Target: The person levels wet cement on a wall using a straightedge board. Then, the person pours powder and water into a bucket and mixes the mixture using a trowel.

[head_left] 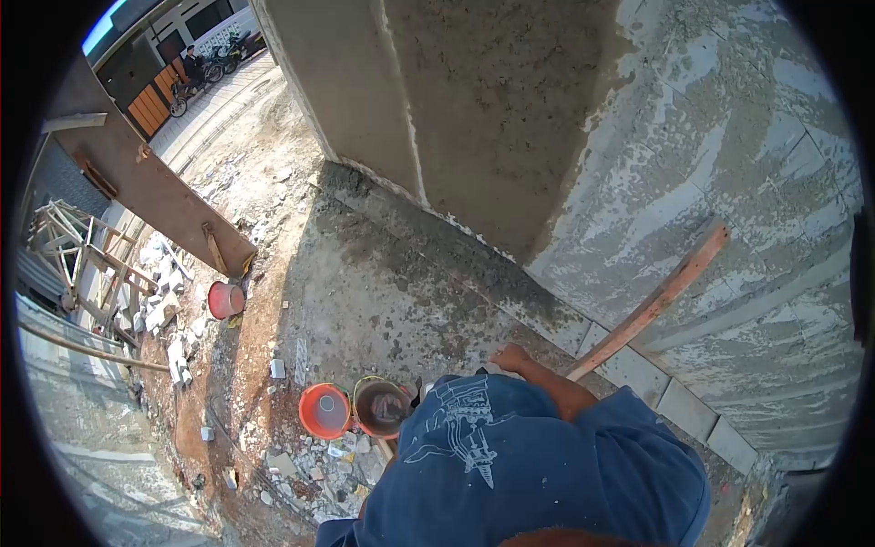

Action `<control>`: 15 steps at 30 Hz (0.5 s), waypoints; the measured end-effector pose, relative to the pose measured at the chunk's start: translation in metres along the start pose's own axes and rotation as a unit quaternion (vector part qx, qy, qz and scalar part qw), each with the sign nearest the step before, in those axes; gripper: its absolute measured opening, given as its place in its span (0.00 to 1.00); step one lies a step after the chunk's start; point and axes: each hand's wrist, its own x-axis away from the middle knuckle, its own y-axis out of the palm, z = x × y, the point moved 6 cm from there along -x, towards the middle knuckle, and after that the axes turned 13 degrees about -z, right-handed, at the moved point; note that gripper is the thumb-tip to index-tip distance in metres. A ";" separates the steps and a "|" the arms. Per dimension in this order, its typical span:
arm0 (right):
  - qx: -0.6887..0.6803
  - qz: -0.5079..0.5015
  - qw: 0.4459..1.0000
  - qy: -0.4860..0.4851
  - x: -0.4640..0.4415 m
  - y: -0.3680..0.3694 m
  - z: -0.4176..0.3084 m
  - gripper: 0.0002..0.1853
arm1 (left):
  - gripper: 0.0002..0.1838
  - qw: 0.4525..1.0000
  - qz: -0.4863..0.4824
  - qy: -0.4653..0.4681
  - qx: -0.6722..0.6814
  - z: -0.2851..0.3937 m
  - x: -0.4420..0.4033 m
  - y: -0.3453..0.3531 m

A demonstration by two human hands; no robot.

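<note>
My right hand (511,357) reaches out past my blue shirt (538,465), low over the rough ground near the base of the wall. Its fingers look curled; whatever they hold, if anything, is too small to make out. My left hand is hidden behind the shirt. Left of my body stand an orange bucket (324,412) and, touching it, a dark bucket (383,407) with wet-looking contents. Ahead, a wall carries a dark, damp-looking patch of plaster (506,109); to the right its blocks (775,155) are only thinly smeared.
A wooden plank (656,296) leans on the wall at right. Pale blocks (688,410) line its foot. Rubble (314,474) and a red bucket (225,299) lie left, near a brown board (155,173). A person (191,67) sits by motorbikes far off.
</note>
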 end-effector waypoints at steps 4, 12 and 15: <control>-0.043 0.115 0.992 -0.007 -0.020 0.000 0.096 0.27 | 0.34 0.998 0.017 -0.003 0.054 0.013 0.029 0.033; -0.186 0.039 0.963 0.189 0.022 0.060 0.290 0.17 | 0.32 0.993 0.030 -0.015 0.110 0.035 0.055 0.079; -0.180 0.005 0.955 0.235 0.049 0.069 0.303 0.20 | 0.32 0.993 0.017 -0.011 0.119 0.041 0.054 0.095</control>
